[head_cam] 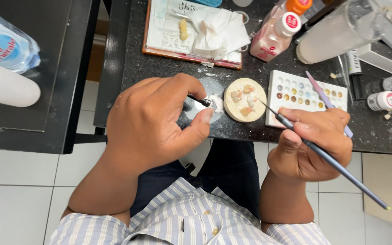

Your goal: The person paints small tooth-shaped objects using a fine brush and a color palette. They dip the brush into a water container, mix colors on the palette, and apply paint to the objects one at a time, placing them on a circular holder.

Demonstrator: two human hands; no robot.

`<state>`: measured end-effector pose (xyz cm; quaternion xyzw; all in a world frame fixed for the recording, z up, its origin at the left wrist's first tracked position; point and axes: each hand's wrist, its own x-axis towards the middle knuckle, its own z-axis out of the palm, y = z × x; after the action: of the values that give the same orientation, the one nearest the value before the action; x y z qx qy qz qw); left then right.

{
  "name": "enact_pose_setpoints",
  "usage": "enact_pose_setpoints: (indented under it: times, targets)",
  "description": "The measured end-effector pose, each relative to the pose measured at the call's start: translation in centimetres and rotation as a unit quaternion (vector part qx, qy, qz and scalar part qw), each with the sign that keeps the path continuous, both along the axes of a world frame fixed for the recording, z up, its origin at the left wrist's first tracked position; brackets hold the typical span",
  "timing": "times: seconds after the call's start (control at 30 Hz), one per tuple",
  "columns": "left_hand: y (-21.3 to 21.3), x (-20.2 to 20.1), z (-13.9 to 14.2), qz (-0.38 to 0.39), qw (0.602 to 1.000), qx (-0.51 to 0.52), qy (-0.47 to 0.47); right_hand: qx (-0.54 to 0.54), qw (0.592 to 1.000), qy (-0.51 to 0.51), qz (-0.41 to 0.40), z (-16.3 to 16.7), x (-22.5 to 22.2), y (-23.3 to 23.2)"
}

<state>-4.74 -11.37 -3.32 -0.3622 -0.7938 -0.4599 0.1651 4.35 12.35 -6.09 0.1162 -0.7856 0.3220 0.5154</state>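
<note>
My left hand (157, 120) pinches a thin dark metal holder (199, 100) whose tip carries a small white piece, held over the black counter's front edge. My right hand (314, 140) grips a fine dark-handled brush (327, 159), its tip pointing left toward a round beige mixing disc (236, 108) that bears small dabs of cream and pink paste. A second, lilac-handled brush (325, 97) also sticks up out of my right hand. Just right of the disc lies a white palette (275, 115) with several small wells of colour.
On the black counter (159, 68) stand a pink bottle with a white cap (275, 34), a clear tube (336, 31), two small white-capped jars (389, 93) and a tray (159, 47) holding crumpled tissue (218, 29). A water bottle (3, 45) lies on the black surface at left.
</note>
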Motion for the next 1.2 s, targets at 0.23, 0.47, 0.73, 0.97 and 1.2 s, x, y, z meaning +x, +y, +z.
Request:
enact_pose_setpoints:
  times: [0.23, 0.47, 0.73, 0.97, 1.2]
  targets:
    - [0.3, -0.6, 0.7, -0.020, 0.999, 0.006, -0.036, -0.010, 0.998, -0.064, 0.002, -0.4, 0.0, 0.4]
    - [0.3, -1.2, 1.0, -0.036, 0.998, 0.014, -0.046, 0.013, 0.995, -0.102, -0.004, -0.2, -0.3, 0.3]
    - [0.3, -1.8, 1.0, -0.045, 0.998, 0.014, -0.047, 0.041, 0.995, -0.093, 0.010, -0.6, -0.7, 0.8]
    - [0.0, -1.9, 0.8, -0.046, 0.998, 0.021, -0.039, 0.066, 0.993, -0.097, 0.013, -0.9, -0.7, 1.3]
    - [-0.1, -2.2, 0.8, -0.050, 0.997, 0.021, -0.052, 0.064, 0.992, -0.108, 0.011, -1.1, -0.6, 1.4]
